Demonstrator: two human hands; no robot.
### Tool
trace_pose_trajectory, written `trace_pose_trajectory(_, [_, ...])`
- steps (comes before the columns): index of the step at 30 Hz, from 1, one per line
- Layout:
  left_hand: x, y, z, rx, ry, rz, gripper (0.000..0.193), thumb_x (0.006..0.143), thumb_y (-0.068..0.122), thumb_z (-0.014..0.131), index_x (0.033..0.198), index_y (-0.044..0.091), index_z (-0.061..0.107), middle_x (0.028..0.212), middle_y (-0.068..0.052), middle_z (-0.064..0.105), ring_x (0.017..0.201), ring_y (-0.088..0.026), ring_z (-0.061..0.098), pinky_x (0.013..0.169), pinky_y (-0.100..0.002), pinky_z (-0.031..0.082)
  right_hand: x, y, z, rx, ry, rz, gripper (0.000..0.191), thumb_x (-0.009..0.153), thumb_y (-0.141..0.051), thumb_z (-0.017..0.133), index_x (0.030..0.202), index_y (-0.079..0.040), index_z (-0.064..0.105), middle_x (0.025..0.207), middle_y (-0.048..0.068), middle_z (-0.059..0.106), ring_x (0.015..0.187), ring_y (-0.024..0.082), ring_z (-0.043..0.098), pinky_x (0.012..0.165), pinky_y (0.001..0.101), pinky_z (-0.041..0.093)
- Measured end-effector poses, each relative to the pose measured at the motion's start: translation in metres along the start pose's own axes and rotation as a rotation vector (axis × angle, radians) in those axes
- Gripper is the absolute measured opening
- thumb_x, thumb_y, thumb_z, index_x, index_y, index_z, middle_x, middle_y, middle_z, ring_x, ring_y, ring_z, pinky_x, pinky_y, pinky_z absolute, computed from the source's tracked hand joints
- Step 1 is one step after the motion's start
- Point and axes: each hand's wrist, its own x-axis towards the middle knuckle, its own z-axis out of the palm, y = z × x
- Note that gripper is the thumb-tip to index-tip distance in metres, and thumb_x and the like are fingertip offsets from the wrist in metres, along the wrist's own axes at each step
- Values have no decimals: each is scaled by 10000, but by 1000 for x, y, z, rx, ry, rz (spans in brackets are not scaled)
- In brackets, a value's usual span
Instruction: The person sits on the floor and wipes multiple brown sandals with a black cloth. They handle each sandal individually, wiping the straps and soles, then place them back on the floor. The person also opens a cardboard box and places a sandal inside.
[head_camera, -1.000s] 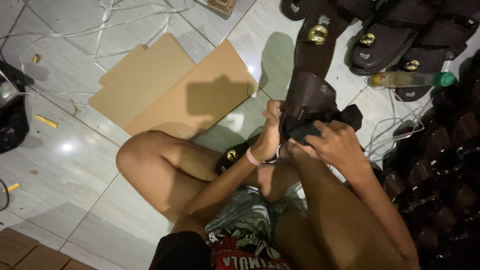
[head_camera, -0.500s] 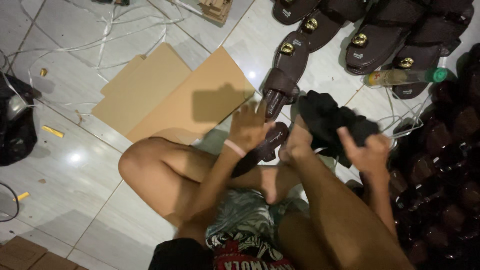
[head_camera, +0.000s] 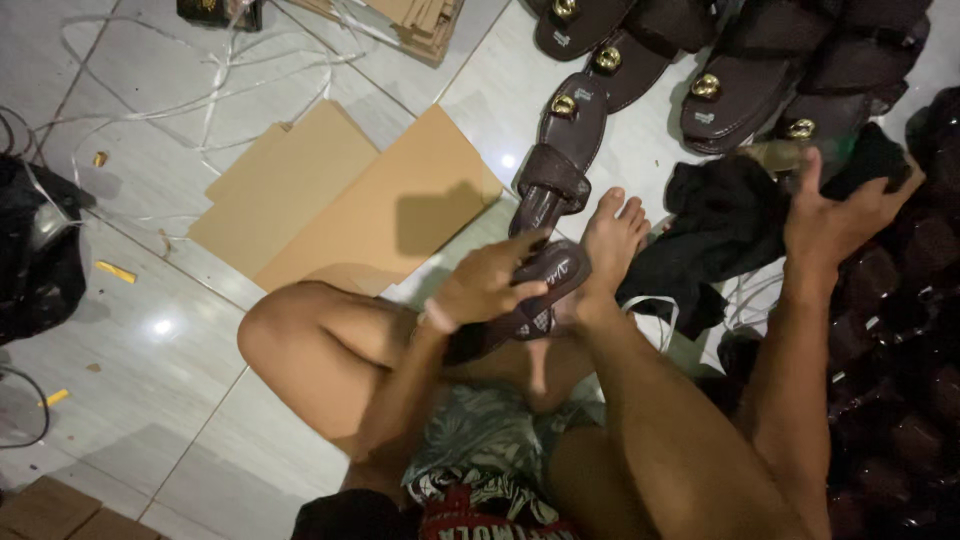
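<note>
I sit on a tiled floor with my legs folded. My left hand (head_camera: 490, 282) grips a dark brown sandal (head_camera: 545, 290) that rests against my lap, its sole facing up. Beside it lies another brown sandal (head_camera: 558, 155) with a gold round ornament. My right hand (head_camera: 835, 215) is stretched out to the right, fingers spread, on a black cloth (head_camera: 715, 235) that hangs down onto the floor. My bare foot (head_camera: 608, 240) lies between the held sandal and the cloth.
Several more brown sandals (head_camera: 740, 80) with gold ornaments lie at the top. A pile of dark sandals (head_camera: 900, 340) fills the right edge. Flat cardboard sheets (head_camera: 350, 195) lie to the left, white straps (head_camera: 215, 80) beyond them, a black bag (head_camera: 35, 260) at far left.
Both hands were together on a sandal and the cloth. They have parted: my right hand swung right with the black cloth, my left hand stayed on a sandal at my lap.
</note>
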Motion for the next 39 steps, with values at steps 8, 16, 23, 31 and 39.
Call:
trace_pose_trajectory(8, [-60,-16,-6,-788,809,-121,860,927,76,798,1581,122,241,1386,-64,529,1244,-201,593,1078,-393,511,1,-35,0,333,21,272,480,1087,-209,808,1287,189,626,1278,310,699,1175,422,698,1062,455,529])
trace_pose_trajectory(16, [-90,-43,-5,31,525,-506,922,829,195,841,1576,92,310,1251,-194,656,969,-335,680,871,-440,552,-8,-29,9,298,77,449,492,1090,-340,818,1051,130,680,1042,187,774,919,300,736,908,437,590])
trace_pose_trajectory(23, [-71,-26,6,524,247,-809,755,816,409,859,1428,164,490,1259,-215,602,972,-445,659,793,-556,554,-14,-12,-2,747,461,961,815,904,-549,774,1331,46,417,1342,282,567,1168,333,628,1065,485,570])
trace_pose_trajectory(31, [-52,-45,27,669,370,-361,896,578,315,916,1333,27,527,1247,-166,589,1121,-390,600,887,-521,493,-35,5,-19,1207,117,514,944,1103,-598,649,1690,-87,113,1760,127,177,1602,264,267,1374,461,240])
trace_pose_trajectory(39, [-64,-66,34,112,-72,-409,681,802,237,827,1394,70,535,1174,-183,694,1126,-337,666,980,-430,521,-2,-32,-5,1358,369,940,890,955,-505,754,1523,8,299,1552,216,438,1448,352,470,1249,546,411])
